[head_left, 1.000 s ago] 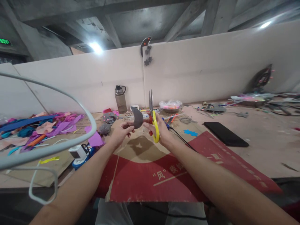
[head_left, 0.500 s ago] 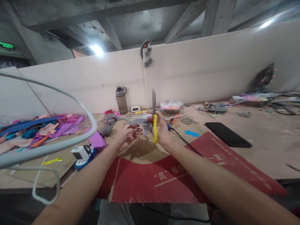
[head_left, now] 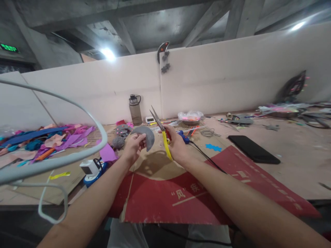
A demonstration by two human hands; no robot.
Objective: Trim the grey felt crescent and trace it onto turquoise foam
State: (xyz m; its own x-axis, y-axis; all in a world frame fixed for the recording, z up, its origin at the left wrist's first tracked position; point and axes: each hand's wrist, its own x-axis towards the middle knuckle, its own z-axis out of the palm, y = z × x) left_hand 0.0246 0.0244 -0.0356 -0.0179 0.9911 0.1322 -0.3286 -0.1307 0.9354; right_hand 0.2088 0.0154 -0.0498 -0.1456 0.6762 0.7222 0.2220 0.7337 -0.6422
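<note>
1. I see the left hand (head_left: 136, 146) pinching a flat grey crescent (head_left: 149, 136) between thumb and fingers; it arches above the fingertips, one horn dipping just to their right.
2. The right hand (head_left: 177, 143) is wrapped around yellow-and-red-handled scissors (head_left: 166, 142), blades slightly parted, pointing up and leftward, near the crescent but apart from it.
3. Both hands hover over a red-and-tan cardboard sheet (head_left: 160, 205).

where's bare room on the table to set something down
Mostly bare tabletop lies right of the black phone and down to the edge of the red cardboard. Left is crowded with coloured scraps; behind the scissors and grey piece, clutter lines the white partition.
</note>
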